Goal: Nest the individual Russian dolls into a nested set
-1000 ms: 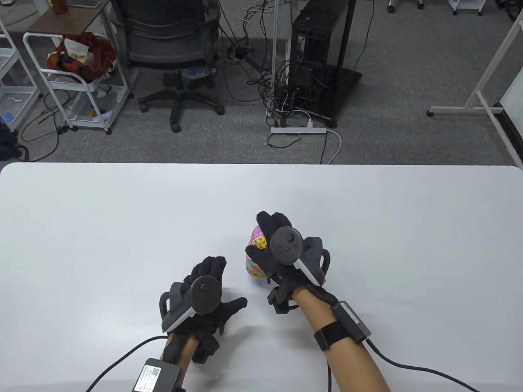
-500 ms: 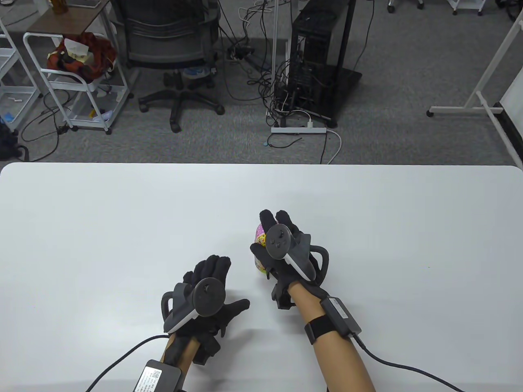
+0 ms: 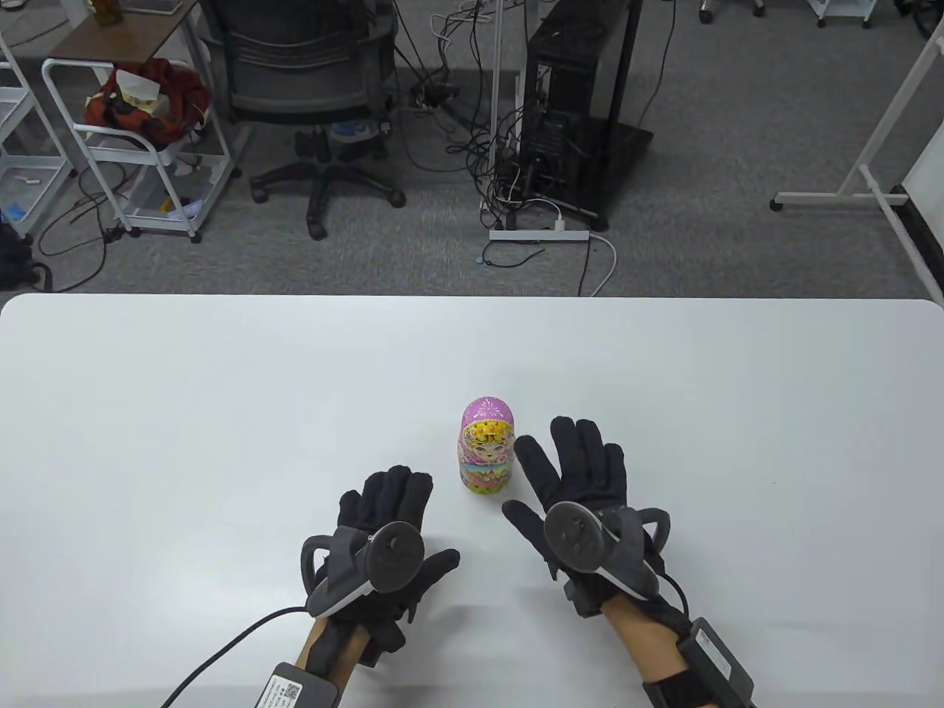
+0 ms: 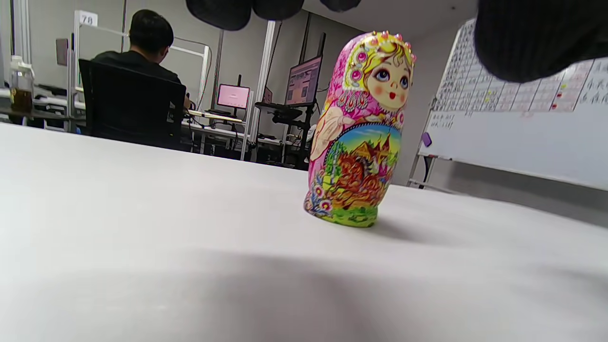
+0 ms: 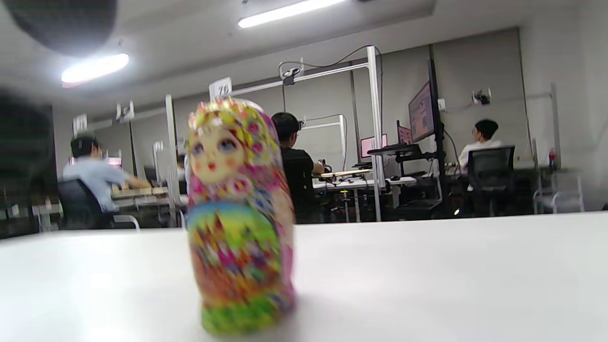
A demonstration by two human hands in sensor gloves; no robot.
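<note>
Doll (image 3: 486, 448) stands upright and closed on the white table (image 3: 221, 405), just right of centre, near the person's edge, face painted toward the hands. 1 doll visible, pink hood, yellow hair, landscape scene on the belly; both wrist views show it free-standing, nothing touching it. Left hand (image 3: 387, 535) lies near the table's front edge, down-left of the doll, fingers loosely bent and together, holding nothing, clear gap to the doll. Right hand (image 3: 575, 487) just right of the doll, fingers straight and spread wide, index finger close beside the doll's base but apart from it; holds nothing. Tabletop is plain matte white, soft shadows under both hands and the doll. Beyond the far table edge: grey carpet, office chair (image 3: 310, 88) on casters, black PC tower (image 3: 571, 96) with tangled cables and a white power strip (image 3: 538, 234), white wire cart (image 3: 140, 147) at left holding a red-orange bundle. Wrist views show a whiteboard (image 4: 517, 118), monitors, 3 seated people at desks far back.
</note>
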